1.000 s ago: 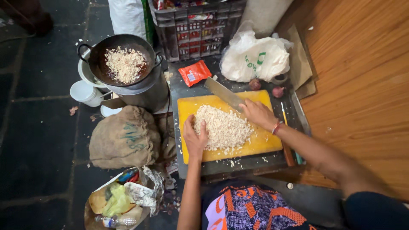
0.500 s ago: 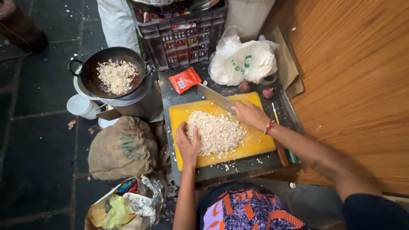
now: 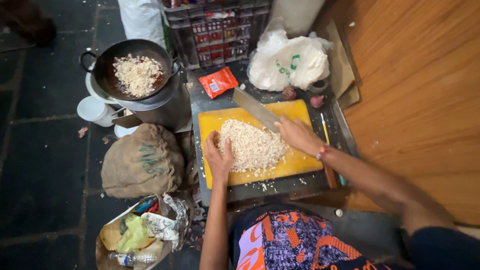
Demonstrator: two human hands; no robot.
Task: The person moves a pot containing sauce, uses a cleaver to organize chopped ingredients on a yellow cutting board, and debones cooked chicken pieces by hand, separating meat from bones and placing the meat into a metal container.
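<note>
A yellow cutting board (image 3: 300,162) lies on a dark metal table and carries a heap of chopped white onion (image 3: 252,146). My left hand (image 3: 219,157) rests at the heap's left edge, fingers cupped against the pieces. My right hand (image 3: 296,134) grips the handle of a broad cleaver (image 3: 255,108), whose blade slants up to the left over the board's far side, touching the heap's upper edge.
A black wok (image 3: 134,75) with more chopped onion sits on a stove at the left. Around it are a burlap sack (image 3: 142,160), a white cup (image 3: 95,110), a red packet (image 3: 218,81), a white plastic bag (image 3: 287,60), two whole onions (image 3: 302,96), a dark crate (image 3: 215,30) and a wooden wall (image 3: 415,100).
The camera view has shifted slightly. My hands stay at the heap, left hand at its edge and the cleaver still angled over the board's far side.
</note>
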